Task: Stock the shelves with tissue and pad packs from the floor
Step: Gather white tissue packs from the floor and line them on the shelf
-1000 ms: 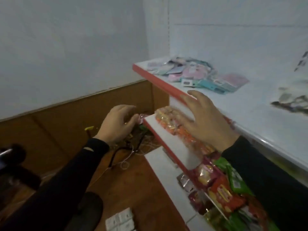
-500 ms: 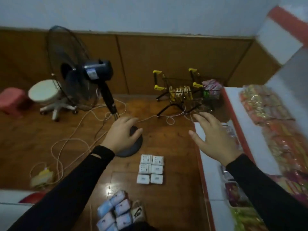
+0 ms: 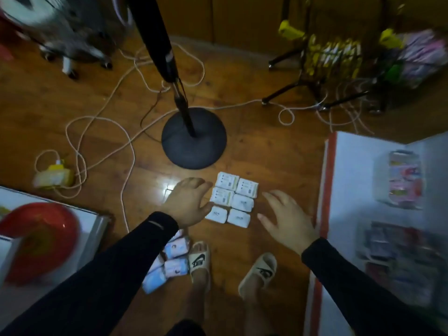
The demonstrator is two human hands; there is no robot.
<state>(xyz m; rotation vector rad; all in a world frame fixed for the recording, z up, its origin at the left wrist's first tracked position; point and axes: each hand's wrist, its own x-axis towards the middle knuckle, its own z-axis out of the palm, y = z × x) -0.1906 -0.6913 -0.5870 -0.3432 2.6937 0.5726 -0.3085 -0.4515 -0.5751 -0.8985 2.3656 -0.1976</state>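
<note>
1. The wooden floor fills most of your view, with the white shelf and its red edge on your right, carrying blurred colourful packs.
2. A white counter sits at your lower left with a red bowl on it.
3. The fan stand has its round dark base just beyond the white packs, its pole rising toward the top of the view.
4. A wire cart with yellow handles stands at the upper right; a rolling stool base is at the upper left, blurred.
5. White cords loop across the floor around the fan base, running to a yellow power strip on the left.
6. The white packs, six in a two-by-three block, lie on the floor between your hands.
7. Blue-and-pink packs sit by your left sandal, partly under your left sleeve.
8. Your left hand is spread, fingertips at the block's left edge; whether they touch is unclear.
9. Your right hand is spread open, just right of the block, holding nothing.
</note>
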